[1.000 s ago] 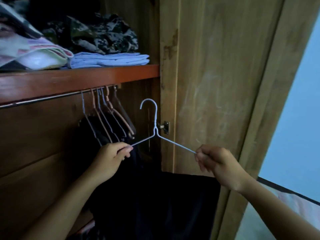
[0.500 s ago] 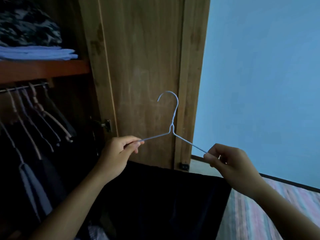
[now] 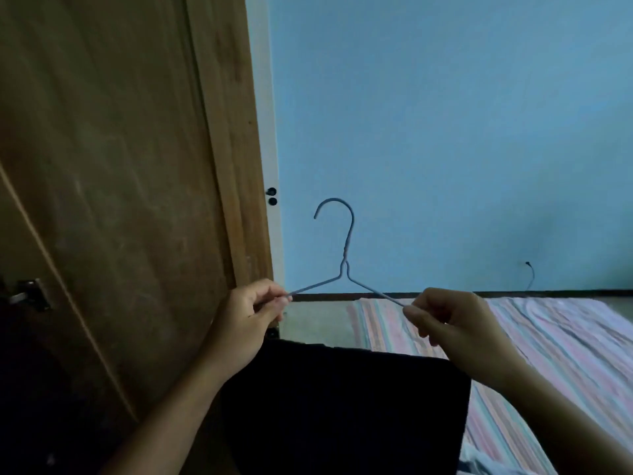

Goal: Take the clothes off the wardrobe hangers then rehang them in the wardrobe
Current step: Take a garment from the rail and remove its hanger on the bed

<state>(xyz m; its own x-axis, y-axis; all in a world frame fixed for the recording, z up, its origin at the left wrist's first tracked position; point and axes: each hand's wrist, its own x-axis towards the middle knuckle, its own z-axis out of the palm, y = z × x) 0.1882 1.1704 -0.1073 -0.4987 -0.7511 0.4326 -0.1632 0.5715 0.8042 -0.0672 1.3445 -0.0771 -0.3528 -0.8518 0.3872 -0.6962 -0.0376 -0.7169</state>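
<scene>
I have the thin pale-blue wire hanger point(image 3: 344, 269) held up in front of me, hook upward, against the blue wall point(image 3: 445, 132), with the black garment point(image 3: 342, 406) hanging below it. My left hand point(image 3: 246, 323) pinches the tip of the left shoulder arm between thumb and fingers; my right hand point(image 3: 455, 327) pinches the right arm the same way, so each grip is closed on the wire itself.

I judge the hanger very light and springy. It should flex if I squeeze the two arms toward each other, and the coated wire may be slick, so the pinch should sit near the ends, where it is now, or at the twisted neck under the hook for one-handed carrying. The garment looks soft and limp, heavier than the hanger. Its top edge hangs fairly straight across between my forearms, but my hands hide how it is attached, so I cannot tell whether it is threaded over the lower bar. To take it off I would hold the cloth by its upper edge, not the wire.

As for containers, only the brown wooden wardrobe door point(image 3: 120, 166) shows at the left; the interior is out of view. A striped pink bed sheet point(image 3: 548, 337) lies to the right.
</scene>
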